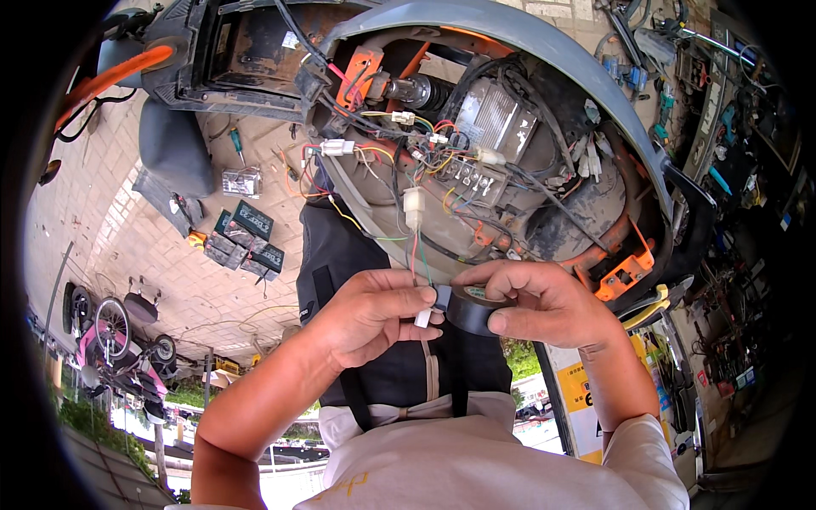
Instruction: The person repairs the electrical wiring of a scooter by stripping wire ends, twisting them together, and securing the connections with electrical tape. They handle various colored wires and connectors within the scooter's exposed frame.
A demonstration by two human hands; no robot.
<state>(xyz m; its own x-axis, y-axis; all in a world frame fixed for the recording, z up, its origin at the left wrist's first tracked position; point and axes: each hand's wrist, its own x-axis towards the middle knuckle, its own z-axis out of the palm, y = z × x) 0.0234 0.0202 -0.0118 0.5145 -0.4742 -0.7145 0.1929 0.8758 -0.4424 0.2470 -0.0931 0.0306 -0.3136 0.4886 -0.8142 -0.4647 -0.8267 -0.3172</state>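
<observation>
My left hand [382, 314] pinches thin wires between thumb and fingers, with a small white piece [423, 318], perhaps a connector, sticking out below the thumb. A roll of black electrical tape [473, 313] is gripped in my right hand [544, 302]. From the roll, a short strip of tape [442, 296] reaches to the wires at my left fingertips. Red and green wires run up from there to a white plug connector [414, 208]. Beyond lies the opened body of an electric scooter [501, 17], where a finned metal controller box [497, 117] sits among tangled coloured wires.
Another white connector [337, 147] hangs at the scooter's left edge. On the paved floor at left are several dark batteries [251, 219], a black scooter seat [174, 149] and a screwdriver [237, 144]. An orange bracket [627, 270] juts out at right. A pink scooter [115, 357] stands far left.
</observation>
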